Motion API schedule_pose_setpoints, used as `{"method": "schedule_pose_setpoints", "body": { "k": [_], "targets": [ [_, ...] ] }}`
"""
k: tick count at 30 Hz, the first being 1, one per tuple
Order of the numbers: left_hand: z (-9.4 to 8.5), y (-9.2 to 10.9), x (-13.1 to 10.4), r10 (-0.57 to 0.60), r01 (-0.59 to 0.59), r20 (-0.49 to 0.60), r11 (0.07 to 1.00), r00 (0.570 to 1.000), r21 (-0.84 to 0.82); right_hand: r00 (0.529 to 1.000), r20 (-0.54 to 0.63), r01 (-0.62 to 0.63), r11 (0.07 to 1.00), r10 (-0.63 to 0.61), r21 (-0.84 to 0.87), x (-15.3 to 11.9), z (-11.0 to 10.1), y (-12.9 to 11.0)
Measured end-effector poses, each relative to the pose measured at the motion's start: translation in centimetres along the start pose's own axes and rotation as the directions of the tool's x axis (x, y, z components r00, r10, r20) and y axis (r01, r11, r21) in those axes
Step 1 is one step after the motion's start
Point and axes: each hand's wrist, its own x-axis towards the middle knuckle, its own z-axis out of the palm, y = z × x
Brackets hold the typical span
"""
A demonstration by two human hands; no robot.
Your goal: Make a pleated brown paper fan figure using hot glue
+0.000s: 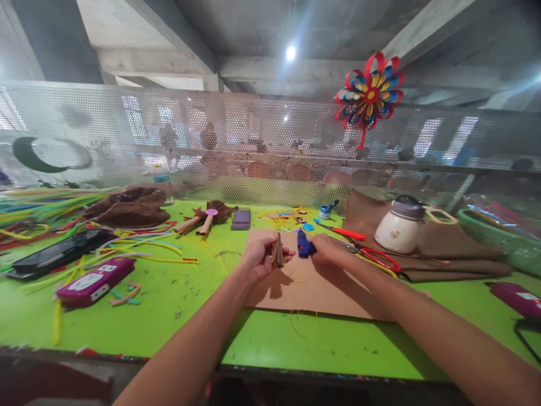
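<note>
My left hand (258, 258) is closed on a small folded piece of brown paper (276, 252), held just above a brown sheet (270, 296) on the green table. To its right, my right hand (327, 250) grips a dark blue glue gun (303, 243), its fingers wrapped round the handle. The glue gun and the folded paper are a short gap apart. A finished-looking brown paper rosette (215, 212) with a pink round centre and paper tails lies beyond my left hand.
Red-handled scissors (380, 258), a white jar (399, 225) and brown cloth-like sheets (460, 254) sit at the right, beside a green basket (486, 231). Coloured pipe cleaners (147, 248), a black phone-like case (59, 256) and a purple box (96, 281) lie left. A perforated screen (253, 135) stands behind.
</note>
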Motion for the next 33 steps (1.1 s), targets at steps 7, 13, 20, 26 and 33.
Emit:
{"method": "schedule_pose_setpoints", "body": {
  "k": [7, 13, 20, 26, 33],
  "targets": [
    [-0.1, -0.3, 0.3, -0.033, 0.033, 0.004, 0.999, 0.999, 0.032, 0.997, -0.071, 0.008, 0.999, -0.012, -0.051, 0.1, 0.2, 0.1],
    [-0.1, -0.5, 0.3, -0.056, 0.057, -0.008, 0.998, 0.998, 0.041, 0.987, -0.093, -0.058, 0.831, 0.131, 0.553, -2.0, -4.5, 0.4],
    [-0.2, -0.4, 0.3, -0.030, 0.032, -0.026, 0.996, 0.999, 0.080, 0.961, 0.105, 0.028, 0.471, -0.254, 0.881, -7.9, -8.2, -2.6],
    [0.1, -0.3, 0.0, -0.016, 0.023, -0.098, 0.997, 0.995, 0.069, 0.929, 0.181, 0.045, 0.582, -0.324, 0.812, -9.3, -8.1, -3.0],
    [-0.6, -0.5, 1.0, -0.005, 0.007, -0.067, 0.999, 0.998, 0.034, 0.924, 0.196, 0.050, 0.613, -0.327, 0.789, -8.7, -8.1, -3.4]
  ]
}}
